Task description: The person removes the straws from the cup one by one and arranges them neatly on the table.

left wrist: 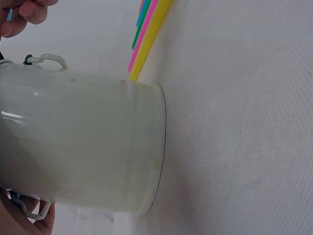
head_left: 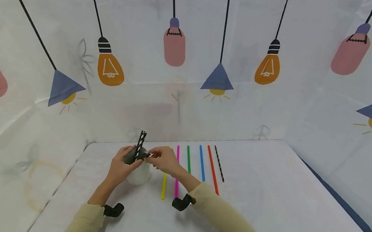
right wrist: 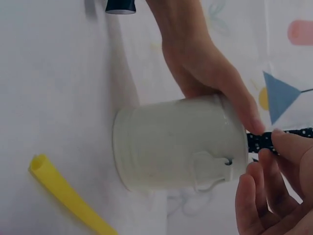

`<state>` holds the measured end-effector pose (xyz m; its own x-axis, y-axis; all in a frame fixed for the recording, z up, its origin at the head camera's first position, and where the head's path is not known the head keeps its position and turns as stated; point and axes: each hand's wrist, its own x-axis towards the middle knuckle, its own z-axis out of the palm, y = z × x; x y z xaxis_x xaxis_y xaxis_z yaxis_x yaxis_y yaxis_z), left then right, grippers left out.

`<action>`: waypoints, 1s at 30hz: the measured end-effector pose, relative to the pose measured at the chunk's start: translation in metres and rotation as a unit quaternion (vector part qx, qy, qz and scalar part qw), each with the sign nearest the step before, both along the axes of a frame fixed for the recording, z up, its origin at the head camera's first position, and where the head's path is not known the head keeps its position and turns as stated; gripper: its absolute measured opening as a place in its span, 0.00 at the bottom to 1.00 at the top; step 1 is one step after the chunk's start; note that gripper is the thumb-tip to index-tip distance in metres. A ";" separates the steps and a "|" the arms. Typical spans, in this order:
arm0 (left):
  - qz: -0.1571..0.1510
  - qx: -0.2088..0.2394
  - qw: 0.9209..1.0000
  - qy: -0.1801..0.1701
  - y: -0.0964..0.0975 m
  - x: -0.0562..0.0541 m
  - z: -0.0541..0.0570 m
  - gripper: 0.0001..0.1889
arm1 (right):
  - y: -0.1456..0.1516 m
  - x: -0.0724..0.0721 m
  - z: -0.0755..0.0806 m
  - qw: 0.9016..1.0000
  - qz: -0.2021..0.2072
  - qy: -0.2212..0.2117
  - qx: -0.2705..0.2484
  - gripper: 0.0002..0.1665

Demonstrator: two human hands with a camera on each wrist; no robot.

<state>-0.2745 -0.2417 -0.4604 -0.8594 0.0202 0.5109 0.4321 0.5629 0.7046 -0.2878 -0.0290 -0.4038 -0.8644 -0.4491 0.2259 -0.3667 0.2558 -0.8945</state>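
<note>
A pale enamel pot [head_left: 139, 175] with small side handles stands upright on the table, seen close up in the left wrist view [left wrist: 78, 142] and the right wrist view. My left hand [head_left: 121, 166] grips it around the rim, thumb along the near edge. Black-and-white patterned straws [head_left: 140, 141] rise from its mouth. Over the rim, my right hand [head_left: 165, 161] pinches a dark dotted straw [right wrist: 258, 142] between thumb and fingers. The inside of the pot is mostly hidden by the hands.
Right of the pot lies a row of straws: yellow [head_left: 163, 188], pink [head_left: 176, 188], green [head_left: 189, 159], blue [head_left: 202, 164], red [head_left: 213, 171] and black patterned [head_left: 219, 164]. The right forearm crosses over some. A white sheet printed with lamps [head_left: 187, 105] hangs behind the table.
</note>
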 end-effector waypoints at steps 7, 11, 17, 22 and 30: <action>0.001 -0.003 1.000 0.003 -0.002 0.000 -0.003 0.36 | -0.006 0.002 -0.003 0.999 -0.016 0.028 0.009 0.10; 0.001 0.000 1.000 0.009 -0.002 0.000 -0.004 0.36 | -0.005 0.003 -0.003 0.998 -0.023 0.051 0.008 0.09; 0.001 -0.001 1.000 0.006 -0.001 -0.002 -0.003 0.37 | 0.003 0.009 0.009 0.998 -0.017 0.061 -0.014 0.08; 0.003 -0.003 1.000 0.014 -0.001 -0.004 -0.002 0.36 | 0.012 0.021 0.031 0.997 -0.009 0.073 -0.029 0.10; 0.006 -0.006 1.000 0.004 -0.002 -0.004 -0.004 0.35 | 0.027 0.030 0.061 0.989 0.016 0.123 -0.078 0.11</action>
